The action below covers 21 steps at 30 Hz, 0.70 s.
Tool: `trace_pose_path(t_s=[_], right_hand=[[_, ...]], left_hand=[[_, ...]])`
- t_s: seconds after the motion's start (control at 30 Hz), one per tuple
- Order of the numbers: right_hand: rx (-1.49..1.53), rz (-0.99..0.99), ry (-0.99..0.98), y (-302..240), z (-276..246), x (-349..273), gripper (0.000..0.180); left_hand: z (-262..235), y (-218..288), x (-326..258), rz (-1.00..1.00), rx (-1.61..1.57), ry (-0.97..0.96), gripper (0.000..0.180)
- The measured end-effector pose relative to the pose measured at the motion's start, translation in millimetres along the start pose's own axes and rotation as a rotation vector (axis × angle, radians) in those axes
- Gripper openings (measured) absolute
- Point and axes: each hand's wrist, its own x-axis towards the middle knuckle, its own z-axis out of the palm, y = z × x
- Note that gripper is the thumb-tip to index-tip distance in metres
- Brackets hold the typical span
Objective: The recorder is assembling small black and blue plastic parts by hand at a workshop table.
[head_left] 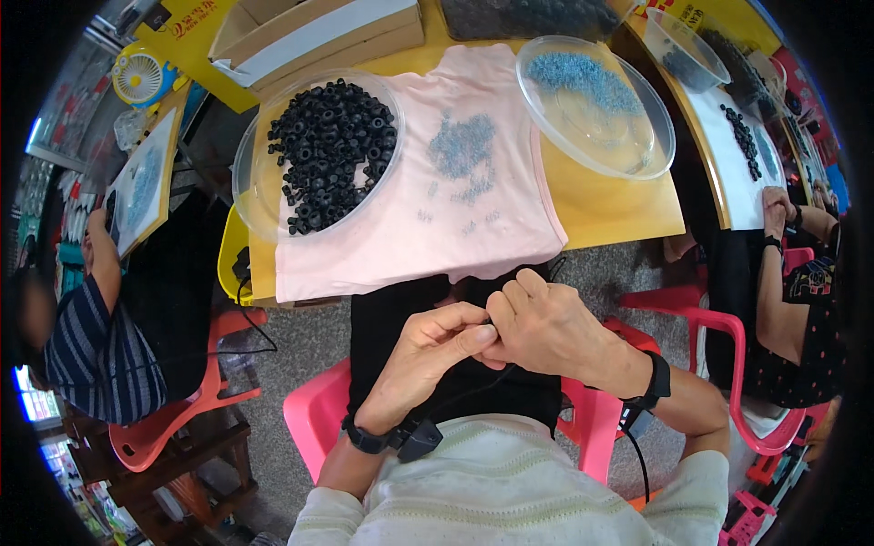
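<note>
Fingers: both sets pinched together over my lap; left hand and right hand touch at the fingertips, clenched on something too small for me to identify.
Black rings: heaped in a clear bowl on the tabletop, left.
Blue beads: loose cluster on the pink cloth; more in the clear dish, right.
Progress: I judge it early; I see no finished pieces, and both stocks remain large.
</note>
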Motion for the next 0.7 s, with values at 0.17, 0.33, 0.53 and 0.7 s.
trace_pose_path(t_s=[0.17, 0.33, 0.53, 0.7], right_hand=[[0.036, 0.103, 0.184, 2, -4, 9, 0.030], [0.123, 0.166, 0.181, 4, -4, 12, 0.031], [0.412, 0.207, -0.011, 14, -32, 17, 0.040], [0.557, 0.268, -0.079, 22, -35, 24, 0.042]], left_hand=[[7, -2, 6, 0.149, -0.135, 0.075, 0.021], [3, -9, 11, 0.185, -0.110, 0.166, 0.022], [5, 3, 17, 0.223, -0.026, 0.127, 0.021], [4, 9, 22, 0.232, -0.031, 0.137, 0.022]])
